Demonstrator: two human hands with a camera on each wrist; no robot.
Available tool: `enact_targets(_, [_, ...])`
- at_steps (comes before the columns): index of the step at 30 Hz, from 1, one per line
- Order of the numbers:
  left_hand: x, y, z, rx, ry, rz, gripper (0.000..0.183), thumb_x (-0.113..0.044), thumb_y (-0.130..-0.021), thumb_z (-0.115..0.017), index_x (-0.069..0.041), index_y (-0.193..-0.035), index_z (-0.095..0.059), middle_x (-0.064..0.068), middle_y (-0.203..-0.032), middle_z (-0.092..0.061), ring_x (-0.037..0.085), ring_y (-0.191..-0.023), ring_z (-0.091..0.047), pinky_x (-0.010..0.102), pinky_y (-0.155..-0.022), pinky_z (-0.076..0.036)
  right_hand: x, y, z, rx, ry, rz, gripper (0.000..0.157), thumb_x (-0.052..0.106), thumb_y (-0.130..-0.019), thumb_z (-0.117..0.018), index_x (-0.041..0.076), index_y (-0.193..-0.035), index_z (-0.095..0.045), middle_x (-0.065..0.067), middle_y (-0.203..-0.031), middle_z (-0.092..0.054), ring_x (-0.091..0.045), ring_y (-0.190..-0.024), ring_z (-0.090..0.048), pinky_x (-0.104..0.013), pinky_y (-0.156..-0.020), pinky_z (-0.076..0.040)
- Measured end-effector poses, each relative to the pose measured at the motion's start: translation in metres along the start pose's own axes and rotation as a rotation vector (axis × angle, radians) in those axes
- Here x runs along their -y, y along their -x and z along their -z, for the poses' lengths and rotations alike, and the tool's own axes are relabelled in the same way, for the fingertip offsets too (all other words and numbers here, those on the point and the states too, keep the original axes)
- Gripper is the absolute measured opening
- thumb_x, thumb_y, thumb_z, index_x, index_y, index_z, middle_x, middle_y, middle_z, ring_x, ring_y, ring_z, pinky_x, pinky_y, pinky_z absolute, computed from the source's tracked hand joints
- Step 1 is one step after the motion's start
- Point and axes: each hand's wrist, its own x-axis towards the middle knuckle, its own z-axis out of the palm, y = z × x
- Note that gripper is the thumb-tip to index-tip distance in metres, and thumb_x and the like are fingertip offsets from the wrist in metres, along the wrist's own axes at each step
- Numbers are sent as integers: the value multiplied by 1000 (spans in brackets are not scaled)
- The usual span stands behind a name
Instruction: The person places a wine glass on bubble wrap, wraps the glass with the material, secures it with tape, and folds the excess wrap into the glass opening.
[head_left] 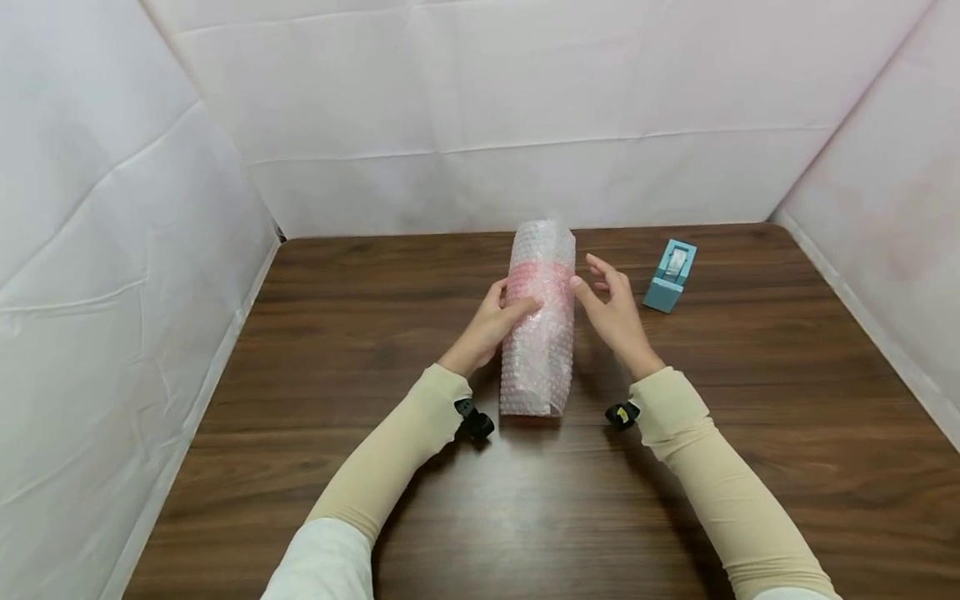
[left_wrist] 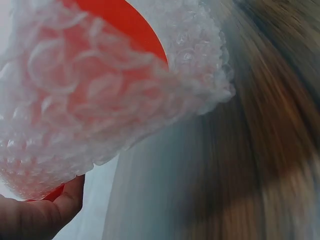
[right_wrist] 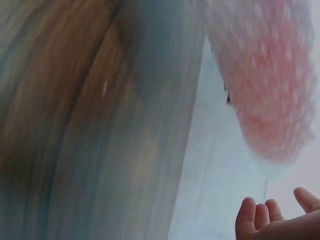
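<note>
A long roll of bubble wrap (head_left: 537,367) extends away from me over the table, with a pinkish-red band across its middle. Inside its near end, the left wrist view shows a smooth red object (left_wrist: 127,22); the wrap hides most of it. My left hand (head_left: 487,327) grips the roll from the left, thumb on top and fingers around the far side. On the right, my right hand (head_left: 615,317) is beside the roll with fingers spread and nothing held. Its thumb tip overlaps the wrap's edge in the head view, while the right wrist view shows loosely extended fingers (right_wrist: 246,215).
A teal tape dispenser (head_left: 664,292) with a roll of clear tape stands to the right, beyond my right hand. The dark wooden table (head_left: 360,333) is bordered by white cloth walls (head_left: 525,92) at the back and both sides.
</note>
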Motion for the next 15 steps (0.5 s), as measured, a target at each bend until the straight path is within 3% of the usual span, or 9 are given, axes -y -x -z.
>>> enact_targets(6, [1, -3, -14, 59, 1, -7, 73, -26, -89, -64, -13, -149, -24, 18, -134, -48, 21, -103, -55, 32, -82, -49, -17, -10, 28, -140, 2, -62, 61, 48, -96, -50, 12, -145, -41, -16, -144, -37, -33, -129, -34, -49, -105, -32])
enact_targets(11, [5, -5, -27, 108, -19, 2, 74, -27, -88, -65, -13, -149, -24, 14, -135, -48, 21, -108, -56, 33, -86, -49, -33, -17, 55, -243, 17, -205, 61, 55, -96, -45, 16, -143, -44, -13, -148, -31, -30, -130, -28, -45, -100, -32])
enact_targets(15, [7, -6, -38, 136, -21, 13, 75, -28, -88, -66, -14, -148, -25, 12, -134, -49, 21, -107, -57, 34, -86, -50, -44, -21, 72, -287, -22, -296, 58, 53, -96, -43, 19, -143, -44, -11, -152, -27, -28, -135, -19, -46, -106, -28])
